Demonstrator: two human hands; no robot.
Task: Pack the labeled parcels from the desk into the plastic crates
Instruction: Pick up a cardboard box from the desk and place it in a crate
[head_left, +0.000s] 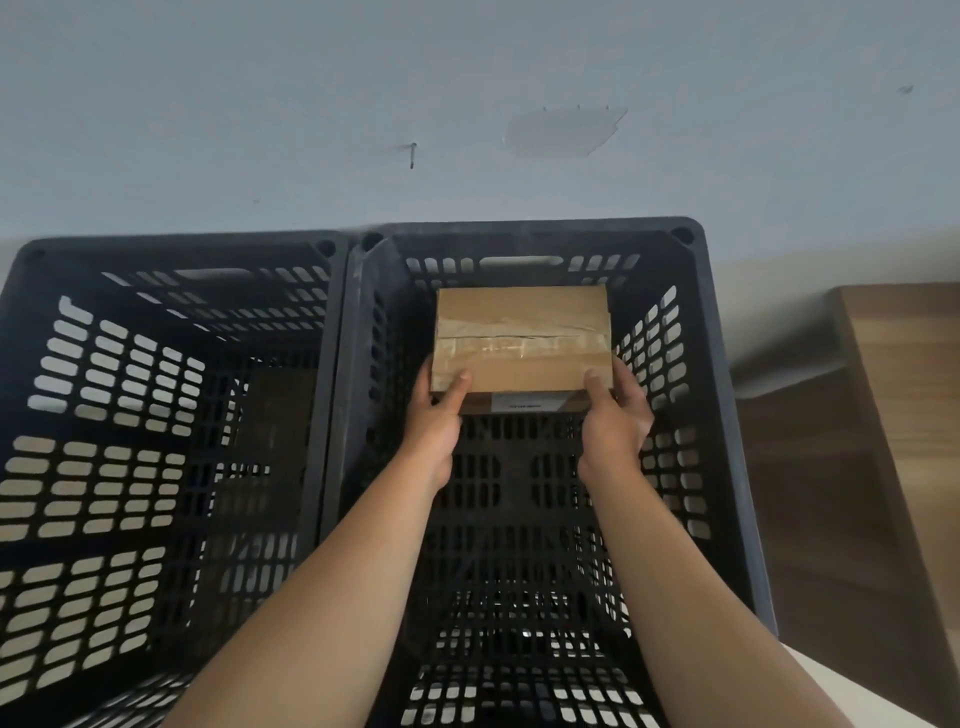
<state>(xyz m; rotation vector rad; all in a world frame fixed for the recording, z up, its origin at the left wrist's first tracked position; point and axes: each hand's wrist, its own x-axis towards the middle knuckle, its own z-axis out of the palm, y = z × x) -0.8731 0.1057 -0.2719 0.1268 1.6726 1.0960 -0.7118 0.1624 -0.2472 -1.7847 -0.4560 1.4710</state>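
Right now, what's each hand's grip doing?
Left hand: holding the cardboard parcel at its near left corner, inside the right crate.
Right hand: holding the same parcel at its near right corner.

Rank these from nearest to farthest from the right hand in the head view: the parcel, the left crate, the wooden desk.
1. Parcel: gripped by the right hand, inside the right crate.
2. Wooden desk: off to the right, beyond the crate wall.
3. Left crate: far left, past the other hand.
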